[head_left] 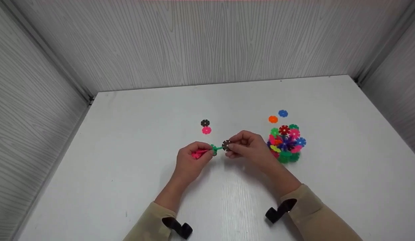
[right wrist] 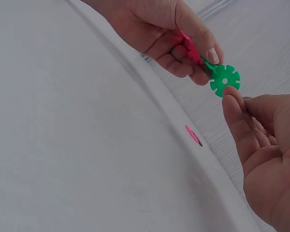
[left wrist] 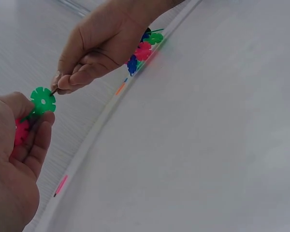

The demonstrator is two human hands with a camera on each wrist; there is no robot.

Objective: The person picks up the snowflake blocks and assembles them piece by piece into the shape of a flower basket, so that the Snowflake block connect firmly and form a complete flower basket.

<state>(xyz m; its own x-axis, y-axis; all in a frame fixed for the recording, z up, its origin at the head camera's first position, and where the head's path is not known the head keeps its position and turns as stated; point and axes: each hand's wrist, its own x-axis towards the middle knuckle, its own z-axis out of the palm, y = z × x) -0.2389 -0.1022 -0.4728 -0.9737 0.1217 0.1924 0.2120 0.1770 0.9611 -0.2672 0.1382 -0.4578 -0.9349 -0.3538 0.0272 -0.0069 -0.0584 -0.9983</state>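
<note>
In the head view's centre, the left hand (head_left: pixel 193 159) pinched joined pink and green notched plastic discs (head_left: pixel 213 149); the right hand (head_left: pixel 250 149) pinched a dark brown notched plastic disc (head_left: pixel 225 145). In the left wrist view, at left, brown touched green; skewed pushing risked unseating joints.

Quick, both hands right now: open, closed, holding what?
Left hand: closed, holding joined pink and green discs.
Right hand: closed, pinching a dark disc.
</note>
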